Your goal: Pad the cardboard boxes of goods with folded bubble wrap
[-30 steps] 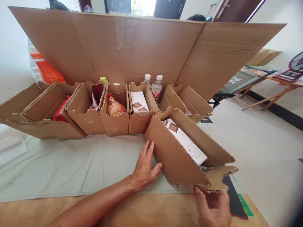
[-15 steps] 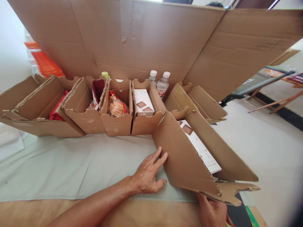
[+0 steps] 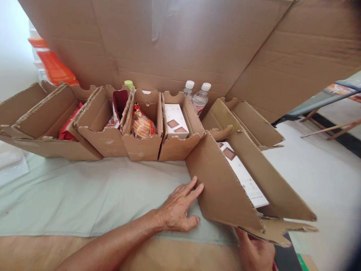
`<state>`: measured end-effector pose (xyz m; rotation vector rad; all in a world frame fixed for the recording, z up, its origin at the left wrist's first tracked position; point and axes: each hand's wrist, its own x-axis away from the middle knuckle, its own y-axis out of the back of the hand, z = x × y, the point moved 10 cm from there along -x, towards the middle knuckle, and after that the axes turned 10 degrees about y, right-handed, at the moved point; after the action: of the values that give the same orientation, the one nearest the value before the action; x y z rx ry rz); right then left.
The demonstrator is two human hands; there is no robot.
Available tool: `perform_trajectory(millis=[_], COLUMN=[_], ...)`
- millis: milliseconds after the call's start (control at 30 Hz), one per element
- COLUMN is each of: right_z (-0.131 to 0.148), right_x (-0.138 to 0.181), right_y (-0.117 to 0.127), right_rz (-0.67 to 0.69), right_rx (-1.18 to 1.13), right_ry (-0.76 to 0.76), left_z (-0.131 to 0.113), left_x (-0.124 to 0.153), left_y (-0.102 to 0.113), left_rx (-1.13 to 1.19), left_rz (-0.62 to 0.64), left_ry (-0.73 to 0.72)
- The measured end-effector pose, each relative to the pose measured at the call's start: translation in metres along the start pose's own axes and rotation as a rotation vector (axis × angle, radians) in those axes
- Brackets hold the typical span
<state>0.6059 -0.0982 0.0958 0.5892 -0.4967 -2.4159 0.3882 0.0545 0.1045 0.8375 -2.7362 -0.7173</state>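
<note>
**Cardboard trays on the tabletop, one sitting at a slant**

Everything here is placed against the slanted tray (image 3: 222,188), going left to right.

Furthest left of it, an orange bottle (image 3: 52,64) stands behind a row of cardboard trays (image 3: 107,141). The row runs toward the slanted tray. There are red packets (image 3: 66,130) in a tray well away from it, then biscuits (image 3: 141,126), and a white carton (image 3: 175,120) in the tray touching its far end. Two water bottles (image 3: 200,98) stand just behind that far end, in front of the big cardboard sheet (image 3: 197,41).

A grey cloth (image 3: 84,195) covers the tabletop (image 3: 34,252) left of the slanted tray. The left hand (image 3: 179,209) lies on the cloth, flat and loose, gripping nothing, with its fingertips (image 3: 199,187) against the tray's left wall.

The slanted tray itself runs from the row down toward the near right, with a long white box (image 3: 242,177) lying inside it.

The right hand (image 3: 255,253) is at the tray's near end, tucked under the ragged flap with its thumb up against the cardboard. Its fingers are hidden, so I honestly can't tell if it's gripping or just propping.
</note>
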Motion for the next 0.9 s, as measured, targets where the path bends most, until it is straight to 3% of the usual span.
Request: perform_trajectory(millis=[233,400,600,767,900], right_z=[0.034,0.073,0.091,0.092,0.128], right_x=[-0.016,-0.067,-0.127,-0.112,-0.081], right_y=[-0.033,-0.079,-0.128,-0.125,-0.108], right_rz=[0.016,0.112,0.115,0.125,0.133], right_rx=[-0.045,0.04,0.096,0.089,0.06], right_ry=[0.044,0.124,0.169,0.196,0.283], left_z=[0.002,0.003,0.004,0.002,0.003], left_x=[0.003,0.005,0.005,0.005,0.004], left_y=[0.0,0.001,-0.001,-0.002,-0.002], left_rx=[0.026,0.045,0.011,0.005,0.002], left_rz=[-0.043,-0.089,-0.081,-0.079,-0.076], left_ry=[0.039,0.07,0.067,0.052,0.047])
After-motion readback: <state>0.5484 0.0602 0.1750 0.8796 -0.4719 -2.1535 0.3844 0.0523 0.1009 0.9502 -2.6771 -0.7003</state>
